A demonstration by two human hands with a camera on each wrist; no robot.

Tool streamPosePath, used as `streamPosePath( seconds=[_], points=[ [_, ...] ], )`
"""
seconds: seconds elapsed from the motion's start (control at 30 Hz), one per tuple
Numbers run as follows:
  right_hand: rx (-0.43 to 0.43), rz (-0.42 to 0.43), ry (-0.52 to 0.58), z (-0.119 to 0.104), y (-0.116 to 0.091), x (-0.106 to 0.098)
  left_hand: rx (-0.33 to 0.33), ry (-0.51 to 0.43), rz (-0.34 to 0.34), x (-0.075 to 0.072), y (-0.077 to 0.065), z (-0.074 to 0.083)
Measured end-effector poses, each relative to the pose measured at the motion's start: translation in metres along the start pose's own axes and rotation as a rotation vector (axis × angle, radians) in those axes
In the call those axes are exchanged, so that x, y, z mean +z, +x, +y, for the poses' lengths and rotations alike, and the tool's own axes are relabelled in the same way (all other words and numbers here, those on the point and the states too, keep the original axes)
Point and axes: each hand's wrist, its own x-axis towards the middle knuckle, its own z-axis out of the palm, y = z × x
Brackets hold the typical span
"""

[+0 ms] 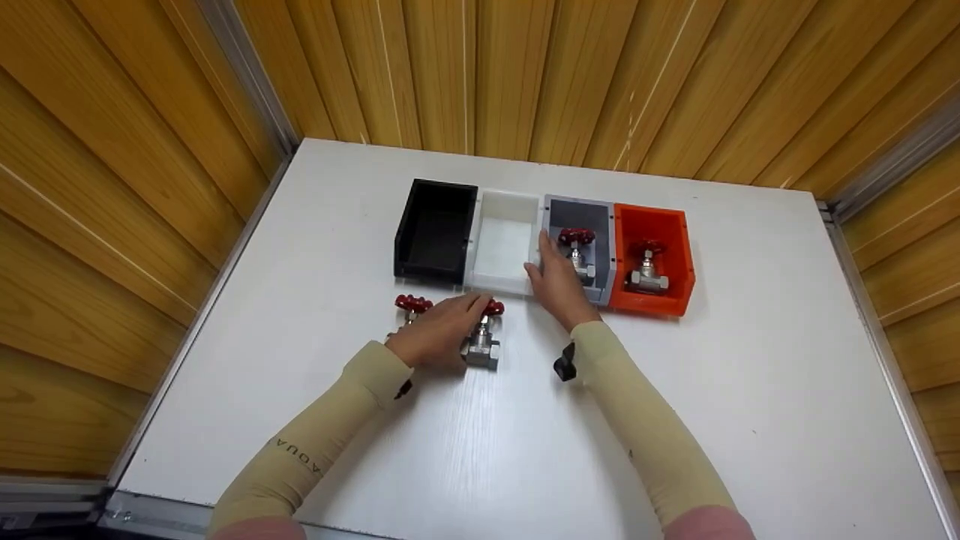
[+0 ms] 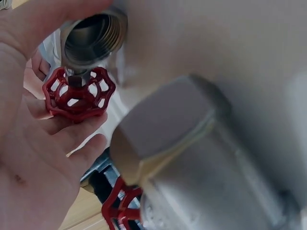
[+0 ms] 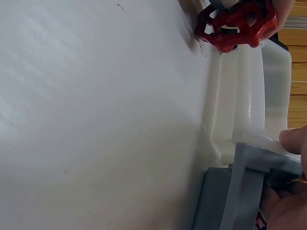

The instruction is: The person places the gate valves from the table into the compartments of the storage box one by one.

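My left hand [image 1: 442, 330] grips a metal valve [image 1: 481, 346] with a red handwheel, on the white table in front of the bins. In the left wrist view the thumb lies by the threaded end of this valve [image 2: 93, 40], and fingers reach behind its red handwheel [image 2: 79, 93]. A second valve [image 1: 412, 304] stands to its left, partly hidden by the hand. My right hand [image 1: 559, 283] is at the grey bin [image 1: 581, 208], thumb over the white bin's side and fingers inside, beside a valve [image 1: 576, 238]; whether they touch it is unclear.
Four joined bins stand in a row: a black bin [image 1: 439, 225], a white bin [image 1: 506, 240], the grey one, and an orange bin [image 1: 679, 262] with a valve [image 1: 646, 274] inside. Wood-patterned walls [image 1: 510, 75] border the white table [image 1: 480, 450].
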Motion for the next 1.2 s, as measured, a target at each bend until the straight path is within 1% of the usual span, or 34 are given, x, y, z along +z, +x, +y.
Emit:
streamPosePath(
  seconds=[0.23, 0.4, 0.5, 0.67, 0.87, 1.07, 1.2],
  points=[
    [-0.011, 0.005, 0.014, -0.001, 0.0, 0.0, 0.003, -0.015, 0.035, 0.001, -0.001, 0.001],
    [-0.011, 0.007, 0.032, 0.0, 0.0, 0.0, 0.02, -0.001, 0.061, 0.001, 0.0, -0.001],
    [-0.003, 0.001, 0.04, 0.0, 0.0, 0.0, 0.027, -0.004, 0.064, 0.002, 0.001, -0.001],
    [0.013, -0.013, 0.038, 0.0, -0.001, 0.0, 0.02, -0.014, 0.066, 0.0, 0.002, 0.0],
    [0.016, -0.014, 0.038, 0.002, -0.001, 0.0, 0.048, 0.052, 0.108, -0.008, 0.007, 0.0],
    [0.016, -0.018, 0.064, 0.002, -0.003, 0.0, 0.047, 0.06, 0.112, -0.017, 0.012, -0.001],
    [0.018, -0.017, 0.074, 0.003, -0.002, 0.0, 0.058, 0.077, 0.133, -0.023, 0.017, -0.002]
  ],
)
